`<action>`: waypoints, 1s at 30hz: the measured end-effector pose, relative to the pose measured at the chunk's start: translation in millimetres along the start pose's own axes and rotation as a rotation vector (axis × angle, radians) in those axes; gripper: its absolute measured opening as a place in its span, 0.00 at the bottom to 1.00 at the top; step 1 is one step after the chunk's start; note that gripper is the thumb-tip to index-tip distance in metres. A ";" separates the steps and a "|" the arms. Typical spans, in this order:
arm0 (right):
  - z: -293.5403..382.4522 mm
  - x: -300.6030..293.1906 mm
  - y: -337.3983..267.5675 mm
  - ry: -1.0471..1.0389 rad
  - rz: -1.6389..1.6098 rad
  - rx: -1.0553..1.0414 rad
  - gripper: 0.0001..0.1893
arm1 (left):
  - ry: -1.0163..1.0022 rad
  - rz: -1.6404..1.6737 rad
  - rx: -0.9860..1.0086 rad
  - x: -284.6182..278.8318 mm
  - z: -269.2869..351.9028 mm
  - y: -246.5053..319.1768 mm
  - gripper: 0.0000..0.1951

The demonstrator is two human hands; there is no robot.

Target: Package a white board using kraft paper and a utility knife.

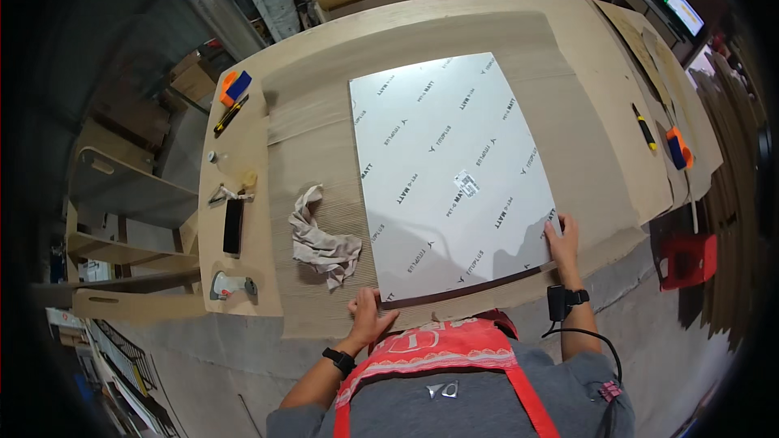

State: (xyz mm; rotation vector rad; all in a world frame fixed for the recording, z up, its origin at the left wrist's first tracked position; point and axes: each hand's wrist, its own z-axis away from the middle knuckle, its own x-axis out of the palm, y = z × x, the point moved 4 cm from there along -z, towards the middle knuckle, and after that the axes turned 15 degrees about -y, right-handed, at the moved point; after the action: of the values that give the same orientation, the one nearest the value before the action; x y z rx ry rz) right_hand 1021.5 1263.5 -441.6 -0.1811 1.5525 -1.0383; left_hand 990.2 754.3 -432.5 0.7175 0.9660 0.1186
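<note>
A flat rectangular panel [444, 140] lies on corrugated cardboard before me, covered in white protective film with repeated printed lettering and a small barcode sticker [466, 184]. My left hand [367, 319] holds its near left corner, the thumb along the front edge and the fingers by the side. At the right edge, close to the near right corner, my right hand [566, 246] grips the panel with the thumb on top; its other fingers are partly hidden. A crumpled beige cloth [325, 240] rests left of the panel.
The cardboard sheet [590, 152] covers much of the wooden worktable [517, 5]. On its left lie a utility knife [231, 115], an orange-and-blue tool [234, 88], a black block [232, 226] and a tape dispenser [234, 285]. Another knife [644, 126] lies right. A red stool [688, 261] stands below.
</note>
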 end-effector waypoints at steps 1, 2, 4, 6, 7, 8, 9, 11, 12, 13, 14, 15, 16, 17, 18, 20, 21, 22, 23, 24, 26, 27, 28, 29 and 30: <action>-1.1 -1.6 -0.2 -0.007 -0.004 -0.010 0.18 | 0.001 -0.006 0.027 1.2 0.0 -1.1 0.35; -2.2 -1.6 1.7 -0.035 -0.066 0.009 0.17 | 0.009 -0.007 0.018 2.5 1.5 -3.7 0.35; -1.2 -2.0 5.8 -0.071 -0.129 0.025 0.16 | -0.003 -0.005 0.052 2.4 3.7 -1.8 0.34; 1.6 -2.6 6.7 -0.054 -0.047 0.038 0.16 | -0.018 -0.001 0.060 2.4 7.3 -1.1 0.34; 1.8 -1.5 5.2 -0.064 -0.047 0.036 0.16 | -0.037 0.002 0.076 2.5 9.3 -0.3 0.35; 2.5 -1.0 3.2 -0.056 -0.026 0.032 0.16 | -0.037 0.005 0.065 1.3 10.8 -1.7 0.35; 3.3 -0.3 1.0 -0.047 -0.004 0.028 0.17 | -0.061 0.013 0.095 -1.1 10.3 -0.7 0.35; 2.2 2.5 -2.2 -0.040 0.046 0.050 0.19 | -0.088 0.026 0.111 -6.2 7.5 -1.1 0.36; 1.8 3.0 -4.1 -0.020 0.096 0.071 0.20 | -0.156 0.052 0.067 -8.6 4.3 -1.4 0.37; 0.8 4.4 -4.7 -0.034 0.097 0.072 0.20 | -0.224 0.080 0.022 -7.9 3.8 -2.2 0.38; -1.2 4.8 -4.4 -0.042 0.122 0.076 0.21 | -0.182 0.063 0.026 -3.6 2.5 -5.6 0.40; -3.2 3.2 -3.1 -0.044 0.147 0.084 0.21 | -0.188 0.065 0.019 -3.0 -0.5 -2.2 0.40; -5.5 0.8 -4.4 -0.057 0.150 0.087 0.21 | -0.172 0.020 -0.021 -5.1 -3.3 1.0 0.40; -10.4 -1.8 -9.0 -0.111 0.211 0.065 0.21 | -0.155 -0.026 -0.058 -8.1 -6.3 2.3 0.41; -14.6 -7.4 -15.4 -0.160 0.272 0.045 0.21 | -0.162 -0.041 -0.071 -9.4 -9.5 2.4 0.41; -31.6 -22.0 -43.7 -0.378 0.333 0.065 0.22 | -0.232 -0.056 -0.066 -11.0 -17.4 -9.0 0.39; -39.8 -20.6 -54.2 -0.579 0.395 0.090 0.24 | -0.301 -0.071 -0.043 -15.7 -24.7 -14.2 0.38; -50.2 -19.0 -59.0 -0.576 0.398 0.091 0.24 | -0.397 -0.078 0.056 -30.8 -36.4 -16.5 0.34; -61.7 -17.8 -71.3 -0.532 0.366 -0.069 0.26 | -0.394 -0.077 0.061 -47.1 -46.9 -21.4 0.34; -73.7 -17.4 -87.3 -0.486 0.336 -0.232 0.27 | -0.277 -0.157 0.180 -65.5 -55.8 -20.5 0.32; -95.6 0.4 -143.1 -0.568 0.252 -0.262 0.29 | -0.133 -0.237 0.293 -88.0 -69.9 -21.0 0.31; -107.6 16.2 -156.2 -0.601 0.204 -0.331 0.28 | -0.015 -0.149 0.222 -101.0 -80.5 -24.0 0.30; -123.3 42.2 -162.3 -0.635 0.155 -0.403 0.27 | 0.105 -0.060 0.149 -111.5 -90.6 -26.7 0.29; -137.1 69.4 -172.9 -0.675 0.117 -0.469 0.28 | 0.130 -0.058 0.154 -109.2 -97.7 -27.8 0.29; -149.1 94.9 -183.6 -0.696 0.153 -0.524 0.28 | 0.205 -0.165 0.036 -101.3 -101.4 -33.3 0.28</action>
State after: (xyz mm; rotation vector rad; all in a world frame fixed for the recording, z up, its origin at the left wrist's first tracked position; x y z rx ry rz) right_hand 788.3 1170.4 -398.2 -0.6961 1.1330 -0.3555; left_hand 844.6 739.6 -417.3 0.6648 1.2218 0.0298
